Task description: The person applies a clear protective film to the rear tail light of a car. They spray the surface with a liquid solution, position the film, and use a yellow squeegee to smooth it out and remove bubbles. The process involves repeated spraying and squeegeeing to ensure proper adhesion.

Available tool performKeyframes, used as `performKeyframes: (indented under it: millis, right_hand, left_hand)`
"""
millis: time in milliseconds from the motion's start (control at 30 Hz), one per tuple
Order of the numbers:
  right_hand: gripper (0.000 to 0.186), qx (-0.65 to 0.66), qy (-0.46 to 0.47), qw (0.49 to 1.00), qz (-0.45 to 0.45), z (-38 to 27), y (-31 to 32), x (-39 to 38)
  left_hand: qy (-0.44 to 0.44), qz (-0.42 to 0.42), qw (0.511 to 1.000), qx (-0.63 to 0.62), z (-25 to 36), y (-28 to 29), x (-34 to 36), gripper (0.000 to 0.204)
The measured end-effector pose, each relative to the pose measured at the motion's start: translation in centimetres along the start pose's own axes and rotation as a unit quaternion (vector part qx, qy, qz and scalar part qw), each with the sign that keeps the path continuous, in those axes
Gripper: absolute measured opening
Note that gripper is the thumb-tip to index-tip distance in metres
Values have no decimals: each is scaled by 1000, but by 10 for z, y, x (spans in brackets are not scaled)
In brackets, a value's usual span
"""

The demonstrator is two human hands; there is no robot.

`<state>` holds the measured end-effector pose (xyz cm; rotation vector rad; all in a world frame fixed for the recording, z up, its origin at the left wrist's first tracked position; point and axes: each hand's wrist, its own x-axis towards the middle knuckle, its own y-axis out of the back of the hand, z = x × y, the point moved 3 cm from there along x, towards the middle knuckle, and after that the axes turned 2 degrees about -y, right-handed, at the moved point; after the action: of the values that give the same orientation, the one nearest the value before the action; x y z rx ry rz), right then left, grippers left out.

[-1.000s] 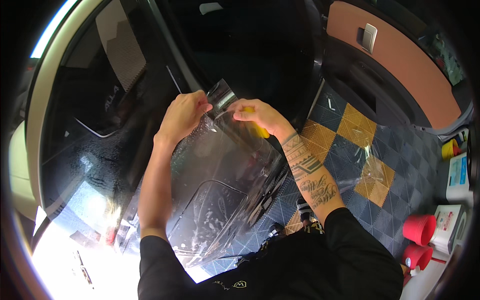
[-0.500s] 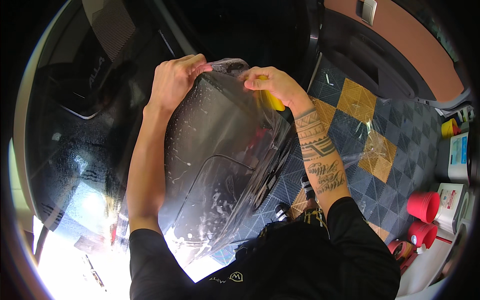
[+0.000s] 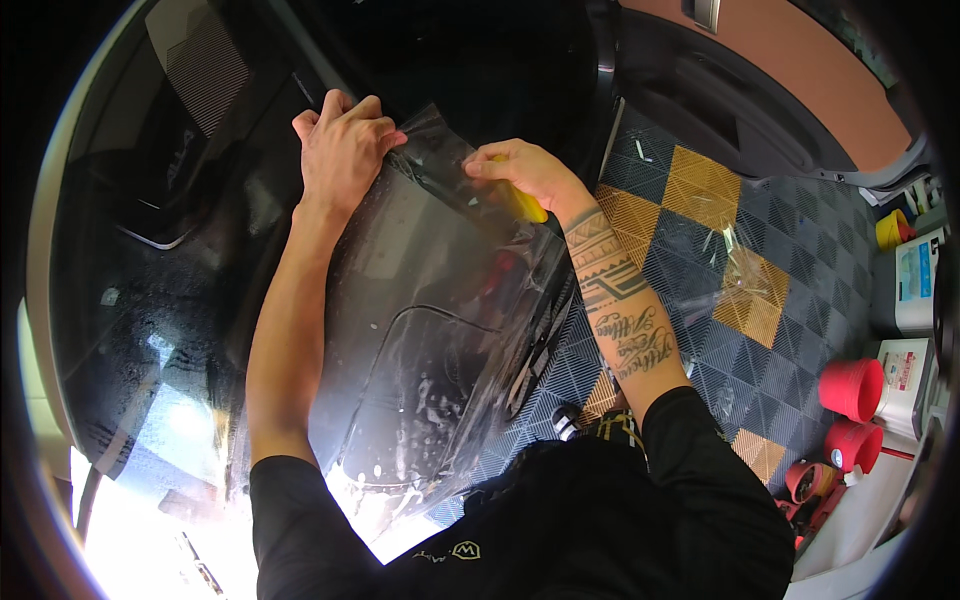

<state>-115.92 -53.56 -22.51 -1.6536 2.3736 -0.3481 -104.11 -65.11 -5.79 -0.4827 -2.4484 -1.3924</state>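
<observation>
A large sheet of clear film (image 3: 435,345) lies wet over the dark car body panel, with droplets and whitish bubbles under its lower part. At the film's far edge my left hand (image 3: 343,155) is closed, its thumb and fingers pinching the sheet. The corner of film beside it stands up loose. To the right, my right hand (image 3: 532,178) grips a yellow squeegee (image 3: 526,204); its fingertips are close to the film, and I cannot tell whether they touch it. A curved panel line (image 3: 400,320) shows through the sheet.
An open car door (image 3: 740,110) with brown trim is at the upper right. Tiled flooring (image 3: 780,340) carries a scrap of clear film (image 3: 745,270). Red buckets (image 3: 851,390) and white boxes stand at the right. A wet dark panel (image 3: 130,320) is on the left.
The view has shifted slightly. My left hand has turned, with knuckles raised, and the loose film corner is now lifted and flatter. My right hand still holds the squeegee.
</observation>
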Motion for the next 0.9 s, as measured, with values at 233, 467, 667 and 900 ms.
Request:
performKeyframes:
  millis: [233, 467, 667, 900]
  right_hand:
    - [25, -43, 2, 999, 2, -6, 0, -3]
    - [25, -103, 30, 994, 30, -8, -2, -3]
    - [42, -89, 25, 988, 127, -14, 1, -12]
    - [23, -266, 259, 898, 236, -77, -66, -92]
  left_hand:
    - [14, -27, 999, -32, -6, -7, -5, 15]
    - [21, -29, 999, -3, -2, -6, -4, 15]
    - [16, -21, 1000, 6, -7, -11, -4, 15]
    - [25, -29, 999, 18, -13, -13, -21, 12]
